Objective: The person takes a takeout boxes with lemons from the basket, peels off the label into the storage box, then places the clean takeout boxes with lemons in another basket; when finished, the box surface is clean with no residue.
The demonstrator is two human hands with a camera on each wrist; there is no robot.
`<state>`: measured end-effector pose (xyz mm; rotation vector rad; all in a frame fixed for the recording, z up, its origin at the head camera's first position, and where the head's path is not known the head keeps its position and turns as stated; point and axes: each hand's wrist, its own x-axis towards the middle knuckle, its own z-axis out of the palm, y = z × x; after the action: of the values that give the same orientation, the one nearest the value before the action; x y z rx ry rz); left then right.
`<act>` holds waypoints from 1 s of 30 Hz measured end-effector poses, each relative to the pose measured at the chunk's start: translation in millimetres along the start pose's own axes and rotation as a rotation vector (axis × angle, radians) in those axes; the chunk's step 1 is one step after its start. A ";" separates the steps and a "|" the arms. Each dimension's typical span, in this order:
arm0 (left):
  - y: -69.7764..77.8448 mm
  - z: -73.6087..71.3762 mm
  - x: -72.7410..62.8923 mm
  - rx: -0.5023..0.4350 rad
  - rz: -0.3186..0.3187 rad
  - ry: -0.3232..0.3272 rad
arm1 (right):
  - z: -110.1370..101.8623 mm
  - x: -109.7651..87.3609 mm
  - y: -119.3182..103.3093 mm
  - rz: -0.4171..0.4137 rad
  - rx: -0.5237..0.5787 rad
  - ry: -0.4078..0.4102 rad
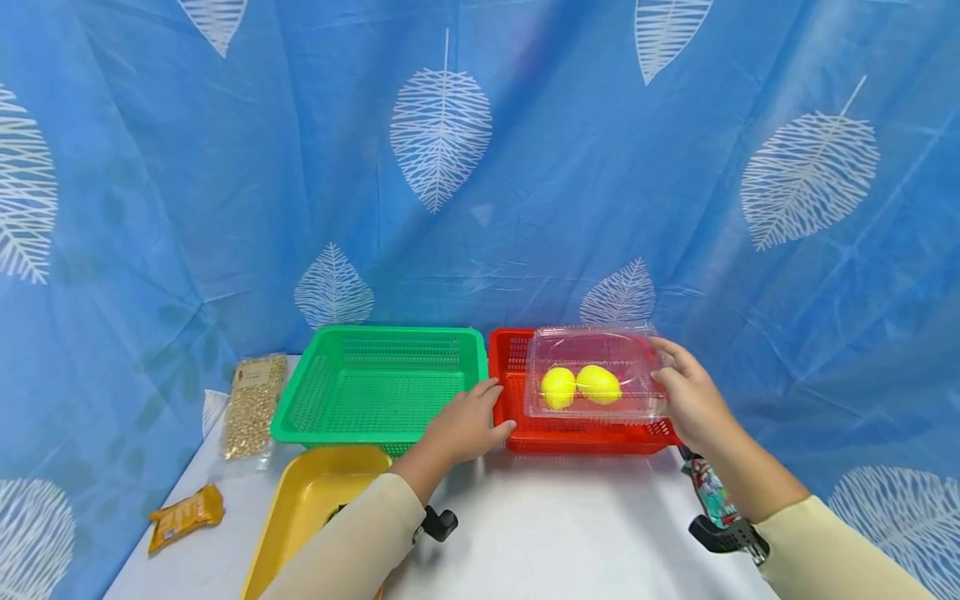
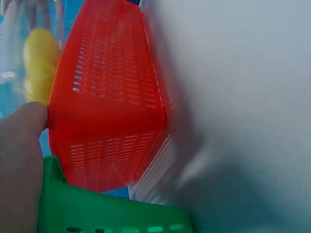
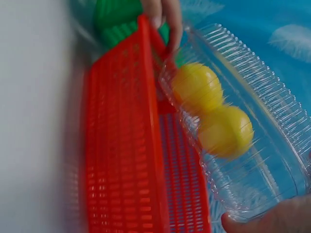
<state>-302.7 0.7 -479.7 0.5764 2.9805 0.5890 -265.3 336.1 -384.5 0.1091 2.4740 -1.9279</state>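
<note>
My right hand (image 1: 693,396) grips the right end of a clear plastic box (image 1: 645,367), thumb on its near side. Two yellow, lemon-like fruits (image 3: 226,131) lie side by side in the box. It is held over the red basket (image 1: 585,442), overlapping most of the basket's opening in the head view. My left hand (image 1: 465,425) holds the red basket's left front corner. Its thumb (image 2: 31,116) lies against the rim in the left wrist view. The green basket (image 1: 375,400) stands just left of the red one, close to the left hand.
A yellow tray (image 1: 300,500) lies partly under my left forearm. Further left are a bag of beige grains or beans (image 1: 255,408) and an orange snack packet (image 1: 186,518). A teal packet (image 1: 712,492) lies by my right wrist. A blue leaf-patterned curtain (image 1: 525,167) hangs behind the baskets.
</note>
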 end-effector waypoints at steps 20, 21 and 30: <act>-1.3 1.5 -1.6 -0.023 -0.006 -0.007 | 14.8 77.1 56.0 0.132 -0.071 -0.004; -1.2 1.8 -1.2 -0.025 -0.006 -0.006 | 15.4 78.1 57.8 0.128 -0.056 -0.013; 1.6 -1.2 -0.6 -0.024 -0.019 -0.003 | 21.4 83.5 67.4 0.136 -0.067 -0.059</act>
<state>-301.7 1.5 -478.1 0.5455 2.9683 0.6206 -345.6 336.2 -458.8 0.2103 2.4223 -1.7677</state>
